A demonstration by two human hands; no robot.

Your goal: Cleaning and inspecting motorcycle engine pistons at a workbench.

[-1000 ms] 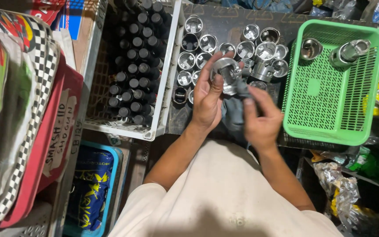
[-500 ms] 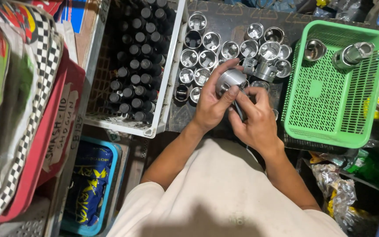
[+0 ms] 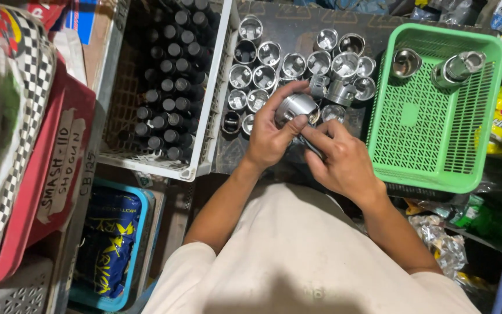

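Left hand: the left hand (image 3: 271, 136) holds a shiny metal piston (image 3: 295, 107), with its fingers (image 3: 286, 93) curled tight around it.
Right hand: the right hand (image 3: 344, 160) sits just beside the left one, and its fingers (image 3: 321, 135) pinch a small dark part under the piston (too small to tell what it is).
Where the piston is: up in the hands, above the front edge of the desk (image 3: 297, 26).
Done so far: two pistons (image 3: 457, 67) lie in the green basket (image 3: 431, 145), so I think those are finished.
Left to do: a big bunch of loose pistons (image 3: 297, 61) waits on the desk, so most of the work looks undone.
Nearby: a white crate (image 3: 204, 139) full of dark tubes (image 3: 172, 87) stands to the left.
Changed: half a second ago the hands were closer together over the piston; now the right hand has slid lower and to the right.
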